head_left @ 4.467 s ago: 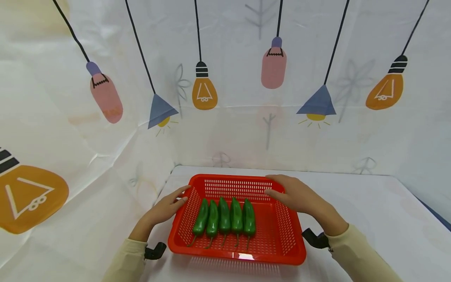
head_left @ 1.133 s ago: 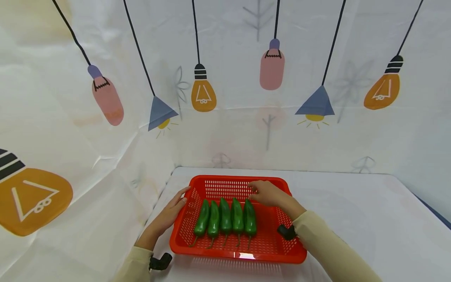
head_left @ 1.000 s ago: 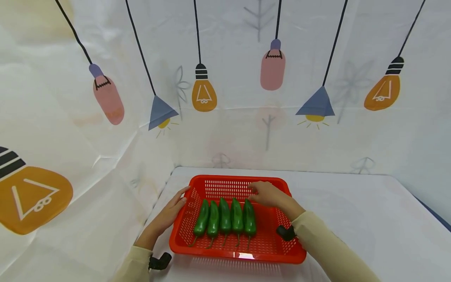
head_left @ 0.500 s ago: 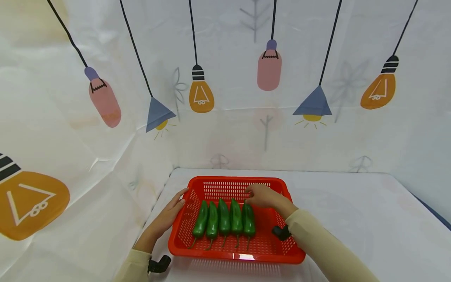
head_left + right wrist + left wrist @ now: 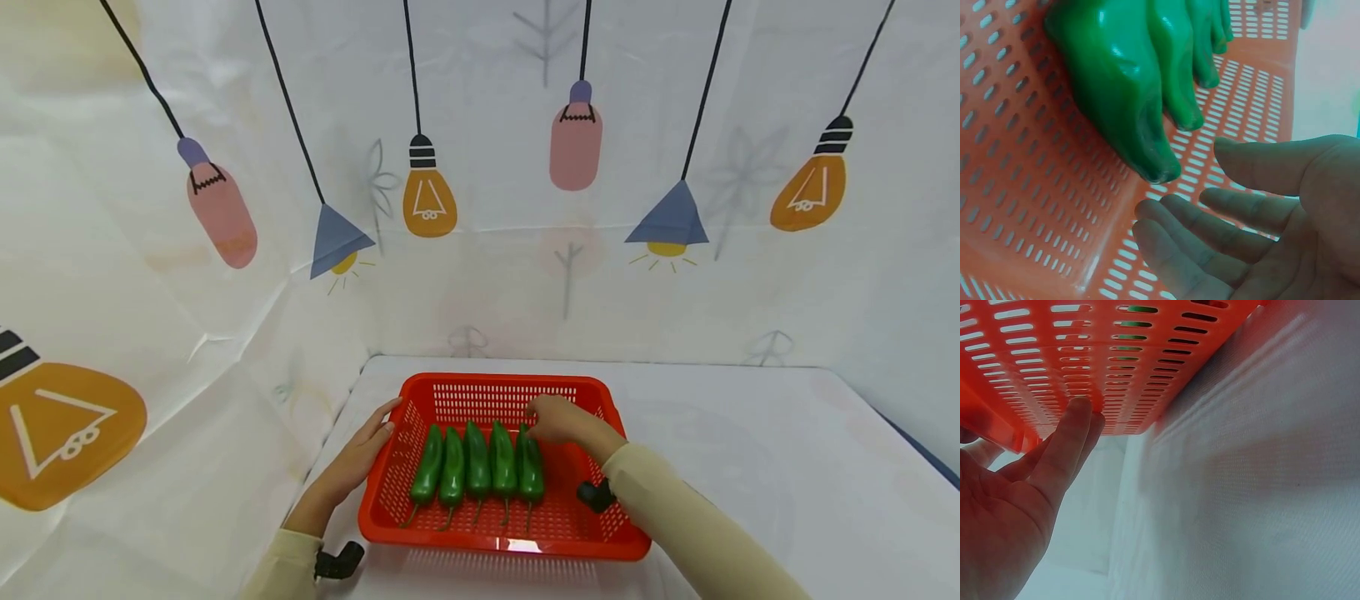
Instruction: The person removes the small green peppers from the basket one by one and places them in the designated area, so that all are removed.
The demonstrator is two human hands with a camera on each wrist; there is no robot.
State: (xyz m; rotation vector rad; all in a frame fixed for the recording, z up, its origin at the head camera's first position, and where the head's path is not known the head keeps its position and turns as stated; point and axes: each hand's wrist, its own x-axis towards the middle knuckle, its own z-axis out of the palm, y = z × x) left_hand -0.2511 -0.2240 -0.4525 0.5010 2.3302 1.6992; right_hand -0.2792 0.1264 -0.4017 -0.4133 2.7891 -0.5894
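Note:
A red plastic basket (image 5: 570,548) holds several long green chili peppers (image 5: 477,467), lying side by side with their stems toward the near rim. My left hand (image 5: 356,458) rests at the basket's left side; in the left wrist view its fairly straight fingers (image 5: 1066,444) lie against the slotted outer wall (image 5: 1122,362). Inside the basket my right hand (image 5: 562,423) hovers at the far tip of the rightmost pepper (image 5: 532,479). In the right wrist view its thumb and fingers are spread around a gap before that pepper's tip (image 5: 1160,169), holding nothing.
The basket stands on a white-covered table (image 5: 750,467). A printed white sheet (image 5: 495,283) with lamp drawings hangs behind and along the left. Black wrist mounts (image 5: 339,560) sit at both sleeves; the right one (image 5: 597,497) is over the basket's right part.
My right hand has come left from the basket's right rim to the rightmost pepper's tip, then lowered slightly. My left hand stays at the left rim; the peppers lie as before.

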